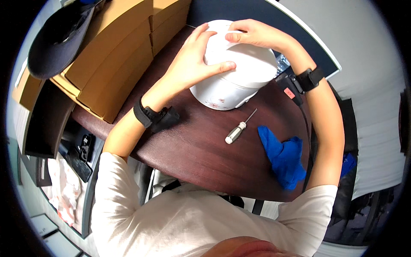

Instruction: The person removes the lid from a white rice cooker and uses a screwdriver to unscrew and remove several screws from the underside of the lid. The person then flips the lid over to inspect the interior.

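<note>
A white, round, lidded appliance (248, 64) resembling a rice cooker stands slightly tilted at the far side of the table, with a small pink flower print low on its body. My left hand (195, 58) grips its left side, thumb stretched across the domed top and fingers toward the far edge. On the top's far right, my right hand (259, 35) holds on with bent fingers and thumb; its fingertips partly hide what they press on. A screwdriver (236, 132) with a white and grey handle lies in front of the appliance. Nearer me on the right is a crumpled blue cloth (284, 157).
Stacked brown cardboard boxes (115, 55) line the table's left side, topped by a dark cap (60, 40). A dark partition (317, 47) with a white edge rises behind. Beside my right wrist sits a black device (287, 88) with a cable. The brown table (192, 150) curves at its near edge.
</note>
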`<state>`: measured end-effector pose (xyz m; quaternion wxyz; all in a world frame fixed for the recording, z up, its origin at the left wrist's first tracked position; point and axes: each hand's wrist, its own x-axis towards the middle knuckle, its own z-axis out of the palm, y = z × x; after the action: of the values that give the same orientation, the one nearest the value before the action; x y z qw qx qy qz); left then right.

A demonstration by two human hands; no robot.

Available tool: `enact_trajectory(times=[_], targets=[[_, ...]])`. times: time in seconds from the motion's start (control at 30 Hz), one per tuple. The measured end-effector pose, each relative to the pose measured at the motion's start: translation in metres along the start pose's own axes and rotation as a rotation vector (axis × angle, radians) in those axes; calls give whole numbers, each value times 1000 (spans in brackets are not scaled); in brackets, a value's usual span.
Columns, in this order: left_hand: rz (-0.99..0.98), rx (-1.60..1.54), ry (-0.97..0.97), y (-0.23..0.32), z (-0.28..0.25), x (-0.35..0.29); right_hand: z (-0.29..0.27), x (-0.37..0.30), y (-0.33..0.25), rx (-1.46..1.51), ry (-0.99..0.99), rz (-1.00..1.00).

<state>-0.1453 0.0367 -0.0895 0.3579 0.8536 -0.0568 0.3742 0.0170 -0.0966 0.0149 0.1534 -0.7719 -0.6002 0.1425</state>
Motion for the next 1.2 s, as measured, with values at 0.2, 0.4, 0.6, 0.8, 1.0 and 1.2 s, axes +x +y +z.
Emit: enact_trajectory(times=[0.2, 0.4, 0.6, 0.8, 1.0, 1.2], targets=[[-51, -60, 74, -10, 0, 0, -9, -20, 1, -100, 106, 7], [-31, -228, 145, -8, -5, 3, -27, -29, 22, 158, 172, 33], [-31, -252, 160, -18, -9, 2, -25, -25, 17, 150, 138, 15], [-76, -295, 164, -19, -12, -1, -19, -20, 13, 98, 109, 36], [-102, -300, 156, -16, -11, -4, 9, -18, -2, -136, 149, -33], [-90, -282, 101, -18, -7, -5, 13, -19, 5, -111, 178, -66]])
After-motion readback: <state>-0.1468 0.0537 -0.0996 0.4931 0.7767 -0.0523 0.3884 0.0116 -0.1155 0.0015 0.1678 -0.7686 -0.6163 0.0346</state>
